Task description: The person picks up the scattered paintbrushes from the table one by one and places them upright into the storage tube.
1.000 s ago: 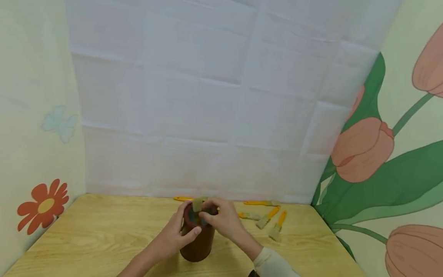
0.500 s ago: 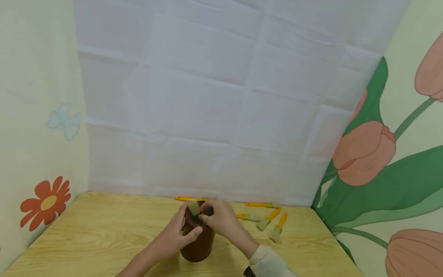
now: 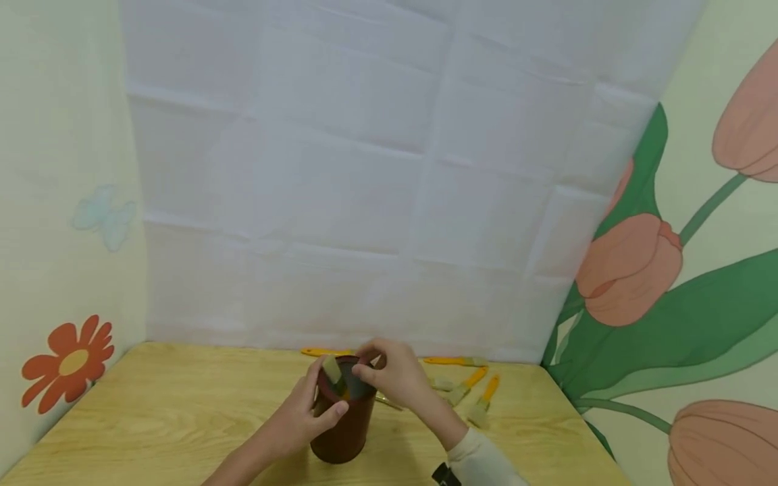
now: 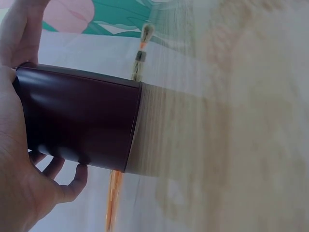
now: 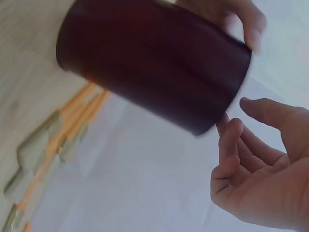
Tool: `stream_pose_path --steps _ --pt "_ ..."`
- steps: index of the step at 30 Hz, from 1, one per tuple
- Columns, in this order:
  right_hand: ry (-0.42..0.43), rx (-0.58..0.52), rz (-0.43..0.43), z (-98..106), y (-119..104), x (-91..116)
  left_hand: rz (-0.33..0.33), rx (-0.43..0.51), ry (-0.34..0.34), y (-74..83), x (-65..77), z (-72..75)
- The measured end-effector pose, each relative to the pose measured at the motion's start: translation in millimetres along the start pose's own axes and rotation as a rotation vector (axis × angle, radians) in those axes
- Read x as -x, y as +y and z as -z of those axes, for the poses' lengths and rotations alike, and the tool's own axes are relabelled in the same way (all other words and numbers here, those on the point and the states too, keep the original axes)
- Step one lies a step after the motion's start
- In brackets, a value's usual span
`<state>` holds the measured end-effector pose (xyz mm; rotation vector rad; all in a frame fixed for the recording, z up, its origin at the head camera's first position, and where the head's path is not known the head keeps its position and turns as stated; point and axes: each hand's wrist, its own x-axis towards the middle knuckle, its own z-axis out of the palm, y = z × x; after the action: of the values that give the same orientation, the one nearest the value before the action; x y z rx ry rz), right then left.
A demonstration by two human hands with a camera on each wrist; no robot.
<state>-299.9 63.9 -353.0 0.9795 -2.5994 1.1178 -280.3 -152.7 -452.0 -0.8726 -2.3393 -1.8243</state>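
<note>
A dark red cylindrical cup [image 3: 346, 432] stands on the wooden table, and my left hand [image 3: 298, 412] grips it around its upper side. Inside it a paintbrush [image 3: 332, 370] stands bristles up, leaning against the left of the rim. My right hand [image 3: 395, 378] is at the cup's right rim, thumb and fingers apart, with nothing seen between them. In the right wrist view the fingertips of the right hand [image 5: 270, 179] are by the mouth of the cup [image 5: 154, 63]. The left wrist view shows the left palm and fingers around the cup [image 4: 82, 116].
Several brushes with orange handles lie on the table [image 3: 182, 405]: one brush [image 3: 328, 352] behind the cup, others such as a brush [image 3: 484, 399] to the right. A white sheet [image 3: 340, 202] hangs at the back, between walls with painted flowers.
The paintbrush has sunk lower into the cup and leans left. My right hand has let go of it and drawn back a little to the right. The left hand keeps its grip.
</note>
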Motion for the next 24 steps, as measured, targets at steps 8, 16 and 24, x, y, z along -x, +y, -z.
stream_pose_path --steps 8,16,24 --pt "0.127 0.051 -0.011 29 16 10 0.032 -0.045 0.052 0.9 1.6 -2.0" --pt "0.144 0.293 -0.046 28 56 19 0.055 -0.045 0.043 1.5 -1.2 0.0" --pt "-0.072 0.402 -0.134 9 94 25 0.041 -0.064 0.05 0.2 -0.7 -1.0"
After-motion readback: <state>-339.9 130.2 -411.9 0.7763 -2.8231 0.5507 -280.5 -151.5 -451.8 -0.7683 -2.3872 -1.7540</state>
